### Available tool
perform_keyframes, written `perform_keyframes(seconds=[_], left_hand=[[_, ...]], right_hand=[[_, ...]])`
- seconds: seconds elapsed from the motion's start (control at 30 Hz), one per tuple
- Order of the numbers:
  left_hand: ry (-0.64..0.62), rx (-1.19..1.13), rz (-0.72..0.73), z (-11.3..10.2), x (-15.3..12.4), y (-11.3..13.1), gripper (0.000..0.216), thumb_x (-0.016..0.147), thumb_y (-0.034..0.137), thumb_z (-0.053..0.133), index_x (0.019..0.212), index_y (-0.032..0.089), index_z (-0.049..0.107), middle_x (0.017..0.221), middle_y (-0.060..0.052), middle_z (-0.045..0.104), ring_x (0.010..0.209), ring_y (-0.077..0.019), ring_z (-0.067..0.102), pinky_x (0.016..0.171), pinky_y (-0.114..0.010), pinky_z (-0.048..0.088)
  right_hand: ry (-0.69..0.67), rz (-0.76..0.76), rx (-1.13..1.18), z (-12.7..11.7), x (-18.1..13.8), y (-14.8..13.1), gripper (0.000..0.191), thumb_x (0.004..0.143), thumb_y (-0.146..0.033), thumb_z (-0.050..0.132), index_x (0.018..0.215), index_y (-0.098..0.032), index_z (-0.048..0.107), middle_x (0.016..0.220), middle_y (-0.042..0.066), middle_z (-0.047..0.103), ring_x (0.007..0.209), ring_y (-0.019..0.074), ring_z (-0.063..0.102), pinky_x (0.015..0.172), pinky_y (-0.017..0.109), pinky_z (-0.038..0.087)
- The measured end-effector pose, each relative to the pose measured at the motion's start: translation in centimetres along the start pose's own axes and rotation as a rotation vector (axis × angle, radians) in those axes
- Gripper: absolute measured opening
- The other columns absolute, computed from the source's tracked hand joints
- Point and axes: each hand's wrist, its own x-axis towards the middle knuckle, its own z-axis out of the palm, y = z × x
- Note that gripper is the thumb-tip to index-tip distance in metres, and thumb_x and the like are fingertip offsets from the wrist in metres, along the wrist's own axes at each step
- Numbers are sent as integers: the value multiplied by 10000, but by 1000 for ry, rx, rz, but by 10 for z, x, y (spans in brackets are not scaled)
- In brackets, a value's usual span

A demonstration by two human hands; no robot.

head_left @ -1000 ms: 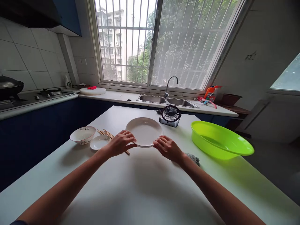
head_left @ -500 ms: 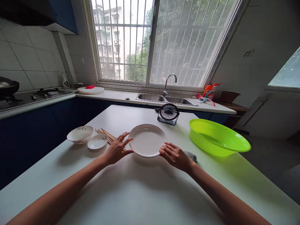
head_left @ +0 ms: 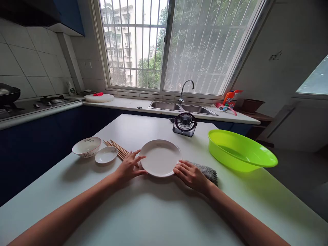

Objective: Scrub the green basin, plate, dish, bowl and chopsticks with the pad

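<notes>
A white plate [head_left: 160,157] lies flat on the white table [head_left: 153,212] in front of me. My left hand [head_left: 128,167] rests at its left rim, fingers spread and touching the edge. My right hand [head_left: 191,175] is at the plate's right rim with its fingers curled against the edge. A grey cloth [head_left: 206,171] lies just behind my right hand. Wooden chopsticks [head_left: 116,148] lie beside my left hand.
A patterned bowl [head_left: 86,146] and a small white dish [head_left: 106,154] sit to the left. A small black fan [head_left: 185,124] stands behind the plate, with a green basin [head_left: 241,150] on the right. Beyond are the sink [head_left: 181,108], the stove and a wok [head_left: 9,94].
The plate, held slightly above the table between both hands, has come closer to me and down onto the table. My left fingers have spread out. The grey cloth now shows more.
</notes>
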Motion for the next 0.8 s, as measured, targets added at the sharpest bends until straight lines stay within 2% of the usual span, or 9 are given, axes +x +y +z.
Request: perform_keyframes(seconds=[0.23, 0.53, 0.7, 0.8], left_hand=[[80, -10, 29, 8, 0, -3, 506, 753, 599, 719, 1119, 251, 697, 1386, -146, 576, 1250, -328, 574, 1124, -633, 343], [148, 7, 45, 15, 2, -7, 489, 739, 598, 728, 1075, 242, 703, 1343, -154, 615, 1233, -330, 595, 1096, -661, 357], [156, 47, 54, 14, 3, -3, 480, 756, 562, 732, 1128, 261, 696, 1403, -158, 562, 1300, -359, 532, 1089, -669, 357], [155, 34, 151, 11, 3, 1, 383, 825, 487, 697, 1145, 276, 690, 1456, -136, 511, 1361, -342, 472, 1117, -649, 342]], right_hand=[[26, 24, 83, 7, -2, 2, 213, 971, -67, 402, 972, -148, 599, 879, 61, 685, 811, 169, 657, 952, 392, 535], [20, 58, 161, 14, -7, 5, 208, 962, -83, 405, 1015, -145, 596, 880, 71, 692, 820, 177, 656, 959, 402, 528], [-14, 88, 178, 11, -7, 5, 212, 969, -83, 410, 1024, -152, 602, 937, 79, 708, 870, 182, 669, 976, 411, 523], [-14, 91, 182, 10, -9, 5, 219, 979, -92, 408, 1032, -156, 611, 967, 82, 718, 909, 182, 679, 980, 412, 529]])
